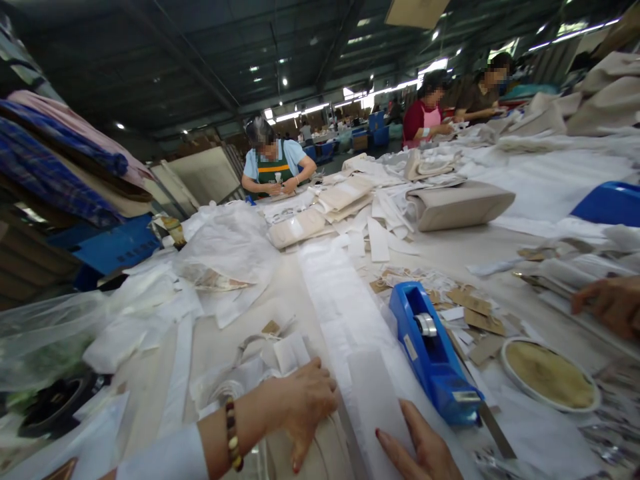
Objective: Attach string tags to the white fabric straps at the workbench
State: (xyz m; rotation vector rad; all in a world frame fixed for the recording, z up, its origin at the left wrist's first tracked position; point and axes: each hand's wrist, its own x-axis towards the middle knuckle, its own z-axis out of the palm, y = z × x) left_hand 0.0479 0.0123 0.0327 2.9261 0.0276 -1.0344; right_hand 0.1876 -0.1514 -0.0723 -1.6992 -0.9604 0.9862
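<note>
My left hand (307,407), with a beaded bracelet at the wrist, lies over a folded beige fabric piece (325,447) at the bottom centre. Its thumb is stretched away from bent fingers, which press down without closing round anything. My right hand (425,450) comes in at the bottom edge, thumb over a white paper strip (375,393) and forefinger at its right side. White tissue sheeting (330,293) runs under the strip. Beyond my left fingers sit white wrapping and a strap (250,353), partly covered by my arm.
A blue tape dispenser (430,353) stands right of the sheeting, beside brown tags (483,320) and a round yellowish dish (550,373). Another person's hand (613,303) is at the right edge. A worker in a green apron (277,163) stands across the table. Plastic wrap (225,240) heaps up left.
</note>
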